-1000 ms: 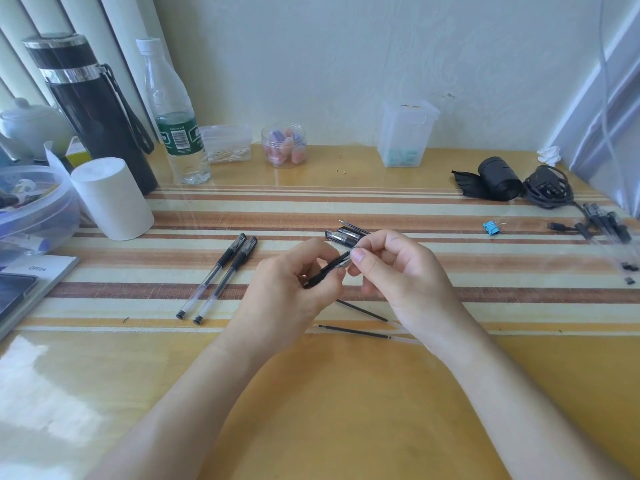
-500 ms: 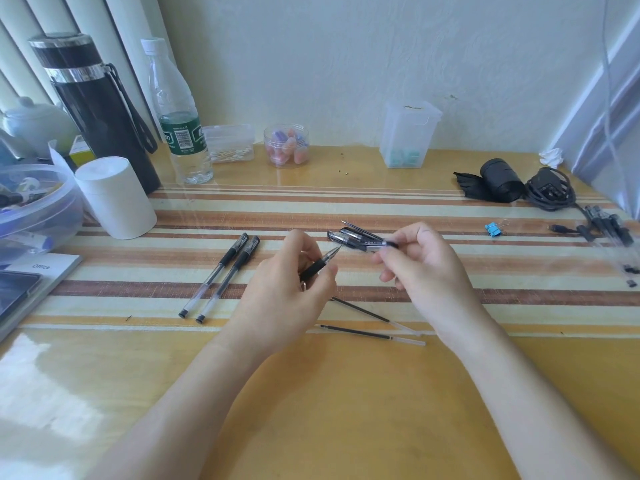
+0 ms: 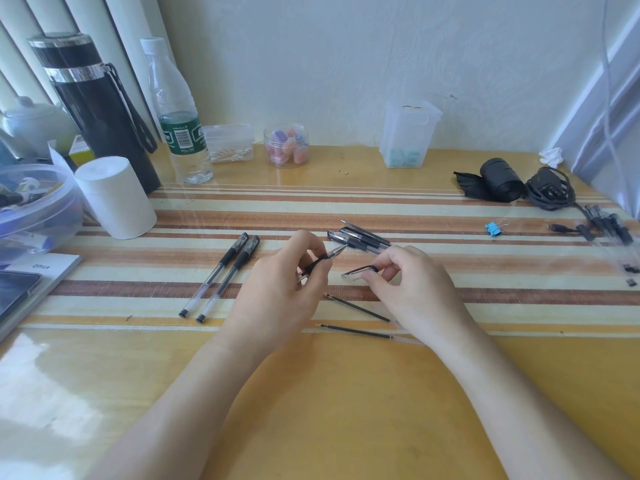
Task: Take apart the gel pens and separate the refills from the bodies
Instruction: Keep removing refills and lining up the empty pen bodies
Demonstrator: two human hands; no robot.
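My left hand grips an uncapped gel pen by its black grip, its metal tip pointing up and right. My right hand pinches the pen's clear cap low over the striped mat, just right of the pen. Two whole capped pens lie side by side to the left. Two bare black refills lie near my right wrist. A small pile of pen bodies and caps sits beyond my hands.
A white paper roll, black flask, water bottle and clear bowl stand at the left. Small containers line the back wall. A blue binder clip, black cables and more pens lie right.
My right hand has pulled the cap off the pen, swung toward the pile of bodies, then come down lower with the cap. My left hand keeps the pen.
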